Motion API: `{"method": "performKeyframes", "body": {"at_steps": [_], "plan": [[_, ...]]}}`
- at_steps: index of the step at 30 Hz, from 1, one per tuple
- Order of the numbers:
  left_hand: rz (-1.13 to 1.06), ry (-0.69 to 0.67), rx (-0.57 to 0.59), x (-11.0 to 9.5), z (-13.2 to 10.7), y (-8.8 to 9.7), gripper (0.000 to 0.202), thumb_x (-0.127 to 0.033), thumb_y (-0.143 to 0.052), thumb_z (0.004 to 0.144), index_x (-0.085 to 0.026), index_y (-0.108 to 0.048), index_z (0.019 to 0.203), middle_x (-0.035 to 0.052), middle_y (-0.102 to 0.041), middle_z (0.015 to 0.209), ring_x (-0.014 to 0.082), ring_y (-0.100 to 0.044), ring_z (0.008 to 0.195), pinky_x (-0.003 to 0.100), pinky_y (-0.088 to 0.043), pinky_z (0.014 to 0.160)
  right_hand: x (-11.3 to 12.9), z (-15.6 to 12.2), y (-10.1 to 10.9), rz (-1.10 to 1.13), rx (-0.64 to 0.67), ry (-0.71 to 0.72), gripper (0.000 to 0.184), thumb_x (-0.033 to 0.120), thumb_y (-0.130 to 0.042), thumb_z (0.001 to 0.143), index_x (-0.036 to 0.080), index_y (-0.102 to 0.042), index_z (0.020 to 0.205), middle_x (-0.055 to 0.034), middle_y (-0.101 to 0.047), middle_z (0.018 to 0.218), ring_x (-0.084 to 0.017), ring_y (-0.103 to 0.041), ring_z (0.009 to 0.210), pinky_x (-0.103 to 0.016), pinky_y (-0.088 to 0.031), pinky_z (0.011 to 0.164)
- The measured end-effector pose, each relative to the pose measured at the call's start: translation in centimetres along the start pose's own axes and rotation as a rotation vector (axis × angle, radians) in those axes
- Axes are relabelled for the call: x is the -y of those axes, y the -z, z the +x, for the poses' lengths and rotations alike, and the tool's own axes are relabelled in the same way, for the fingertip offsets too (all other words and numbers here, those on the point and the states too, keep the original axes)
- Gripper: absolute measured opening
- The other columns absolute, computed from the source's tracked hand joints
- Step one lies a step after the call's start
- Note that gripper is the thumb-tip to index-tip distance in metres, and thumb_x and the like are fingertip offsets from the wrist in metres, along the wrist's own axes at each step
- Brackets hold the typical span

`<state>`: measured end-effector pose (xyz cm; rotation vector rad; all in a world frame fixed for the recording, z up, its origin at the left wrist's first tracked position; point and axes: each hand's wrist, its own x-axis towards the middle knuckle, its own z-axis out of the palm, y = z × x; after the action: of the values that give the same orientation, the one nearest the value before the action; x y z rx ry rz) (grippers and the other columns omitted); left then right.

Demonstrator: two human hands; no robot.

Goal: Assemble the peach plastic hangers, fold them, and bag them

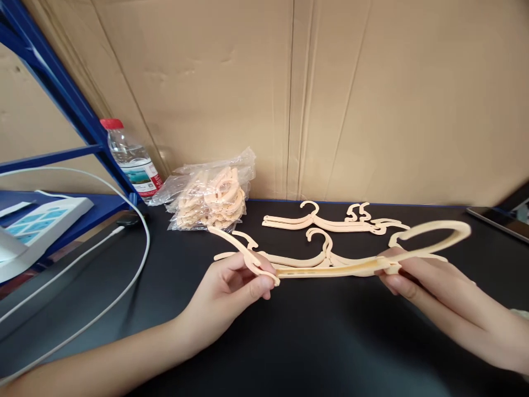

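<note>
A peach plastic folding hanger point(330, 271) is held level above the table between my two hands. Its left end, where a curved piece point(246, 255) joins or meets the long arm, is pinched by the thumb and fingers of my left hand point(231, 292). My right hand point(438, 292) grips the other end, near the base of the large hook point(448, 227), which points to the right. Just behind lies another hanger point(295, 260) with its hook up, partly hidden by the held one. Farther back rests a folded hanger point(336, 226) with small hooked clips.
A clear plastic bag point(210, 201) full of peach hanger parts sits at the back left, beside a water bottle point(138, 165) with a red cap. White cables point(146, 237) loop over the left side. A dark flat device point(500, 223) lies at the right edge. Cardboard point(231, 82) stands behind.
</note>
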<state>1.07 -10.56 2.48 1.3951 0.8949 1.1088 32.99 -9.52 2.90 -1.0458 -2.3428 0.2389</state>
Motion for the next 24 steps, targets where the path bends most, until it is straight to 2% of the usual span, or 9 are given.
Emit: {"method": "performKeyframes", "body": {"at_steps": [4, 7, 10, 13, 16, 20, 22, 24], "plan": [[-0.069, 0.073, 0.024, 0.65, -0.21, -0.01, 0.013, -0.027, -0.076, 0.081, -0.017, -0.068, 0.078, -0.0016, -0.059, 0.069, 0.0089, -0.052, 0.064, 0.019, -0.043, 0.062, -0.21, -0.11, -0.24, 0.01, 0.064, 0.065, 0.007, 0.022, -0.048, 0.096, 0.028, -0.05, 0.093, -0.0009, -0.067, 0.084, -0.022, -0.066, 0.084, -0.03, -0.051, 0.07], [-0.119, 0.13, 0.028, 0.95, -0.32, 0.04, 0.018, -0.031, -0.077, 0.08, -0.016, -0.067, 0.077, -0.0014, -0.056, 0.069, 0.0097, -0.05, 0.067, 0.019, -0.041, 0.064, -0.36, -0.13, -0.2, -0.026, 0.023, 0.102, 0.01, 0.022, -0.049, 0.094, 0.03, -0.052, 0.098, -0.0018, -0.068, 0.091, -0.024, -0.067, 0.085, -0.032, -0.054, 0.073], [-0.211, 0.169, 0.057, 0.81, -0.31, -0.09, 0.02, -0.032, -0.077, 0.08, -0.016, -0.066, 0.078, 0.0002, -0.056, 0.08, 0.01, -0.052, 0.07, 0.021, -0.043, 0.066, -0.51, -0.31, -0.05, -0.089, -0.018, 0.116, 0.024, 0.022, -0.049, 0.093, 0.034, -0.052, 0.113, -0.0037, -0.066, 0.11, -0.026, -0.066, 0.095, -0.036, -0.055, 0.086], [-0.331, 0.225, 0.128, 0.44, -0.25, -0.36, 0.017, -0.029, -0.076, 0.081, -0.016, -0.065, 0.08, 0.0034, -0.06, 0.097, 0.0122, -0.06, 0.074, 0.023, -0.048, 0.065, -0.7, -0.47, -0.02, -0.132, -0.017, 0.115, 0.031, 0.021, -0.05, 0.092, 0.034, -0.051, 0.12, -0.0055, -0.063, 0.12, -0.027, -0.063, 0.107, -0.036, -0.052, 0.095], [-0.369, 0.27, 0.181, 0.18, -0.26, -0.52, 0.019, -0.027, -0.076, 0.08, -0.015, -0.062, 0.078, 0.0046, -0.063, 0.096, 0.0123, -0.063, 0.073, 0.023, -0.049, 0.066, -0.69, -0.39, -0.1, -0.14, -0.008, 0.124, 0.032, 0.021, -0.05, 0.092, 0.034, -0.051, 0.122, -0.0065, -0.063, 0.121, -0.028, -0.062, 0.112, -0.036, -0.052, 0.096], [-0.392, 0.272, 0.19, 0.36, -0.36, -0.3, 0.019, -0.023, -0.077, 0.079, -0.014, -0.061, 0.077, 0.0039, -0.065, 0.091, 0.0102, -0.062, 0.07, 0.023, -0.049, 0.07, -0.3, -0.08, -0.13, -0.131, -0.006, 0.153, 0.024, 0.02, -0.049, 0.091, 0.033, -0.053, 0.11, -0.0054, -0.067, 0.109, -0.028, -0.065, 0.103, -0.036, -0.056, 0.086], [-0.416, 0.277, 0.205, 0.62, -0.38, -0.07, 0.017, -0.022, -0.077, 0.08, -0.014, -0.062, 0.078, 0.0039, -0.066, 0.09, 0.0104, -0.062, 0.07, 0.023, -0.048, 0.07, -0.16, -0.05, -0.12, -0.119, 0.01, 0.154, 0.015, 0.019, -0.048, 0.09, 0.032, -0.054, 0.095, -0.0046, -0.068, 0.097, -0.027, -0.067, 0.096, -0.035, -0.057, 0.079], [-0.438, 0.282, 0.226, 0.84, -0.39, 0.1, 0.015, -0.022, -0.076, 0.08, -0.014, -0.063, 0.079, 0.0042, -0.066, 0.089, 0.0109, -0.062, 0.07, 0.023, -0.048, 0.07, -0.17, -0.16, -0.16, -0.11, -0.034, 0.107, 0.012, 0.023, -0.052, 0.088, 0.031, -0.053, 0.079, -0.004, -0.068, 0.085, -0.026, -0.068, 0.089, -0.034, -0.058, 0.074]]}}
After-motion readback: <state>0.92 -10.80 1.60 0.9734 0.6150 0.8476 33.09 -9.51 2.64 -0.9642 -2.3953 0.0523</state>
